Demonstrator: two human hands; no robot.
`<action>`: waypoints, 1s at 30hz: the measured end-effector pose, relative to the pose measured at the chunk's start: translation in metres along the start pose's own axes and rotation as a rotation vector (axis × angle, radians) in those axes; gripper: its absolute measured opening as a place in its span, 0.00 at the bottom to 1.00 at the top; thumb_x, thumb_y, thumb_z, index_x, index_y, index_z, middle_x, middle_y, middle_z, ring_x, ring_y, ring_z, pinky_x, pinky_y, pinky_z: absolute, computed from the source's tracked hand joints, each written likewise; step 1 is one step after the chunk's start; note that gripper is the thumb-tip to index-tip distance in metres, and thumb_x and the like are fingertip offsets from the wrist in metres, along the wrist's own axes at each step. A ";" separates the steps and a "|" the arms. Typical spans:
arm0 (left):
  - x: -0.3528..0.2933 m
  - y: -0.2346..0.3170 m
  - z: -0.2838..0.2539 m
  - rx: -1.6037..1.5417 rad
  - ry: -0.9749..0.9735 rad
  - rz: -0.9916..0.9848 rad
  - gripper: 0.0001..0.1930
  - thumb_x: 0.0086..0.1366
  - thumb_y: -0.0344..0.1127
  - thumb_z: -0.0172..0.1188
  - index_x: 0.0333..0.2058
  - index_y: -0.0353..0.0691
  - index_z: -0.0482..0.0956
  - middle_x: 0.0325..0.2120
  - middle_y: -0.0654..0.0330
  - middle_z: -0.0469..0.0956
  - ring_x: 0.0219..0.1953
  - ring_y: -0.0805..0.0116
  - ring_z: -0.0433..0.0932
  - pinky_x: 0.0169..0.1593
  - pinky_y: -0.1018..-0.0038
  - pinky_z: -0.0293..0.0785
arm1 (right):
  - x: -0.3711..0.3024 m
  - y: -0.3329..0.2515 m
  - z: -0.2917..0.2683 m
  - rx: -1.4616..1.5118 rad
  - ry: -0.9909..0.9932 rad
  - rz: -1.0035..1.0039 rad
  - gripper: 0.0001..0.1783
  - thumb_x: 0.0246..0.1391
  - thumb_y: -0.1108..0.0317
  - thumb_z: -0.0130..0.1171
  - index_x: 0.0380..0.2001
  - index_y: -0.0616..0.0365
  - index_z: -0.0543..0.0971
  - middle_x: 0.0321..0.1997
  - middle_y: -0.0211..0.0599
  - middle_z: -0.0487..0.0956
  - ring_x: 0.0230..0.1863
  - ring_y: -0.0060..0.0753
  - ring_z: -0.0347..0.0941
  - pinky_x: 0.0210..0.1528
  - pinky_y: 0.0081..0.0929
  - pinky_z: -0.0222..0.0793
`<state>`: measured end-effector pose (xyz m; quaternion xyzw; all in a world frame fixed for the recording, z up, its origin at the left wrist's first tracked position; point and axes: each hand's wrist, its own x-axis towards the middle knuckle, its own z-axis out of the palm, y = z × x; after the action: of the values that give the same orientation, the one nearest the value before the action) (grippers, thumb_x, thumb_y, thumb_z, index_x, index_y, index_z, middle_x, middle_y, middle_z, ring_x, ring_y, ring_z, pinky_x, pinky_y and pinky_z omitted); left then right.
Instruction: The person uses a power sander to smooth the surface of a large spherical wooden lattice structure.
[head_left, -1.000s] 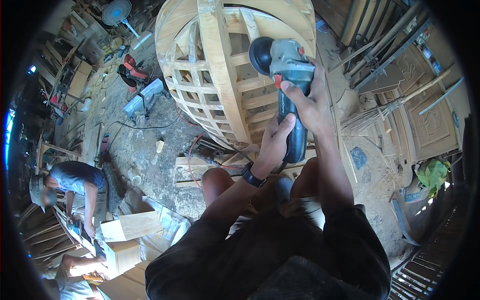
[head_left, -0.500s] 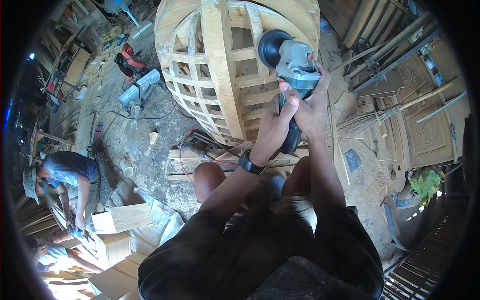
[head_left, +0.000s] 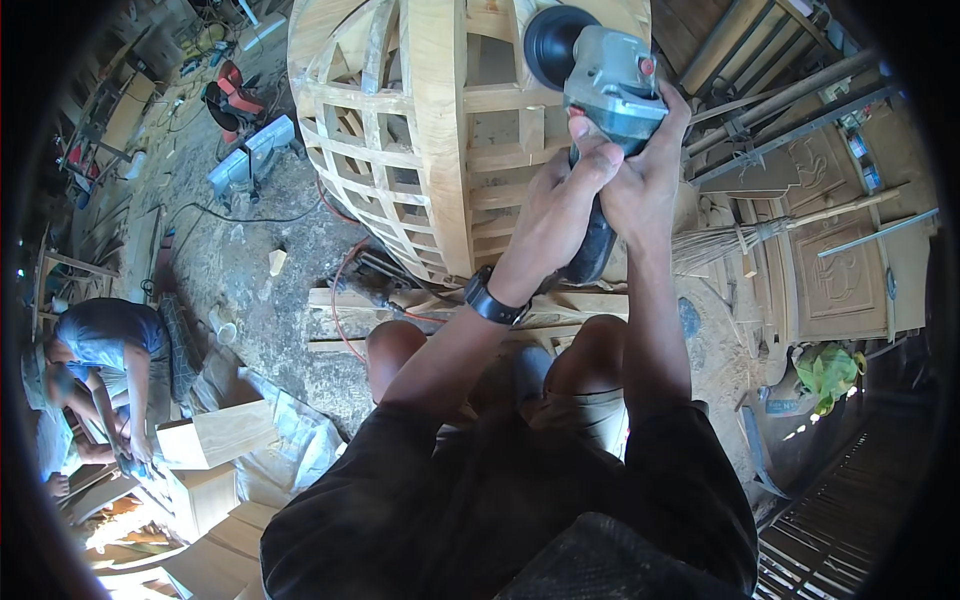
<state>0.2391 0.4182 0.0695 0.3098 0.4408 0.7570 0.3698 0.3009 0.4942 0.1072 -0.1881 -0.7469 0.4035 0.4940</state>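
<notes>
Both hands are wrapped around one power tool. The left hand (head_left: pixel 553 212), its wrist in a black watch (head_left: pixel 497 297), closes on the body of the grinder (head_left: pixel 614 88) from the left, thumb laid over the top. The right hand (head_left: pixel 645 190) takes it from the right, fingers curled around the side near the head. Each grip is closed only as far as the thick body allows, and the two hands meet over its middle.

The grinder's long axis runs away from the person, leaning slightly right: the dark handle end points back toward the knees, the grey head points forward. The round black disc (head_left: pixel 560 47) sits off the head's left side, so it lies ahead of both hands, with the right hand set farther forward along the tool. The disc overlaps the upper right part of a curved wooden frame (head_left: pixel 437 150) of crossed slats; whether it touches the wood, I cannot tell.

Below the frame, wooden planks (head_left: pixel 560 303) lie on the floor, with an orange cord (head_left: pixel 337 310) to their left. Off to the right are a straw broom (head_left: pixel 730 240) and a carved door (head_left: pixel 838 255). At lower left a co-worker (head_left: pixel 112 335) bends forward near pale wooden boxes (head_left: pixel 222 436).
</notes>
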 end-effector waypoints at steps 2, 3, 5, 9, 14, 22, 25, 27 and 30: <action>0.005 0.002 -0.001 0.053 -0.031 -0.078 0.34 0.64 0.58 0.56 0.43 0.22 0.74 0.34 0.54 0.77 0.38 0.72 0.73 0.43 0.74 0.69 | 0.001 -0.001 -0.003 -0.002 0.005 0.008 0.49 0.47 0.58 0.75 0.60 0.70 0.54 0.49 0.48 0.74 0.49 0.35 0.74 0.53 0.32 0.70; 0.005 0.004 -0.001 0.072 -0.033 -0.104 0.34 0.64 0.58 0.56 0.44 0.22 0.74 0.34 0.54 0.77 0.38 0.72 0.74 0.43 0.74 0.70 | 0.000 0.000 -0.004 -0.015 0.016 0.000 0.50 0.46 0.58 0.75 0.60 0.70 0.54 0.48 0.48 0.74 0.49 0.35 0.74 0.53 0.32 0.70; -0.001 0.006 -0.003 0.181 -0.038 -0.100 0.35 0.65 0.60 0.55 0.45 0.23 0.74 0.35 0.53 0.78 0.38 0.70 0.75 0.44 0.73 0.71 | -0.008 0.002 -0.005 -0.024 0.026 -0.016 0.50 0.46 0.59 0.75 0.61 0.70 0.54 0.50 0.49 0.73 0.50 0.35 0.73 0.54 0.32 0.69; -0.018 0.008 -0.006 0.187 -0.075 -0.137 0.38 0.69 0.62 0.49 0.55 0.25 0.70 0.50 0.51 0.75 0.52 0.67 0.73 0.58 0.73 0.64 | -0.026 0.006 -0.003 -0.097 -0.017 -0.015 0.50 0.47 0.61 0.74 0.62 0.69 0.53 0.53 0.51 0.69 0.53 0.39 0.71 0.55 0.36 0.69; -0.013 0.010 -0.004 0.196 -0.003 -0.106 0.39 0.65 0.66 0.51 0.40 0.24 0.79 0.30 0.53 0.80 0.36 0.69 0.77 0.42 0.73 0.72 | -0.022 0.003 -0.003 -0.038 -0.020 0.024 0.50 0.46 0.57 0.74 0.63 0.68 0.55 0.53 0.49 0.72 0.53 0.38 0.71 0.58 0.35 0.66; 0.005 0.015 -0.004 0.180 0.004 -0.062 0.41 0.64 0.69 0.49 0.32 0.23 0.78 0.25 0.57 0.76 0.31 0.70 0.74 0.38 0.73 0.70 | 0.004 -0.007 -0.003 -0.063 -0.074 -0.029 0.48 0.48 0.60 0.72 0.62 0.69 0.54 0.47 0.53 0.76 0.47 0.43 0.77 0.53 0.37 0.71; 0.018 0.015 -0.005 0.174 -0.005 -0.088 0.43 0.63 0.72 0.48 0.30 0.24 0.77 0.23 0.58 0.74 0.32 0.70 0.74 0.39 0.72 0.70 | 0.015 -0.008 -0.003 -0.090 -0.065 0.010 0.48 0.48 0.56 0.71 0.61 0.69 0.55 0.47 0.53 0.77 0.47 0.44 0.77 0.52 0.36 0.70; 0.022 0.014 -0.005 0.170 -0.006 -0.095 0.45 0.62 0.74 0.47 0.31 0.24 0.77 0.24 0.58 0.74 0.33 0.70 0.74 0.40 0.71 0.70 | 0.021 -0.009 -0.005 -0.131 -0.060 0.009 0.47 0.49 0.57 0.72 0.61 0.71 0.56 0.45 0.46 0.78 0.45 0.35 0.76 0.50 0.30 0.71; 0.021 0.008 -0.006 0.194 -0.019 -0.014 0.44 0.62 0.74 0.50 0.37 0.24 0.76 0.28 0.55 0.76 0.36 0.68 0.76 0.43 0.70 0.72 | 0.028 -0.010 -0.006 -0.153 -0.036 0.032 0.45 0.49 0.59 0.72 0.60 0.72 0.58 0.43 0.44 0.79 0.44 0.32 0.76 0.49 0.27 0.72</action>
<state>0.2208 0.4305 0.0775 0.3483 0.5105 0.7051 0.3477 0.2955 0.5097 0.1327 -0.2299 -0.7811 0.3565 0.4581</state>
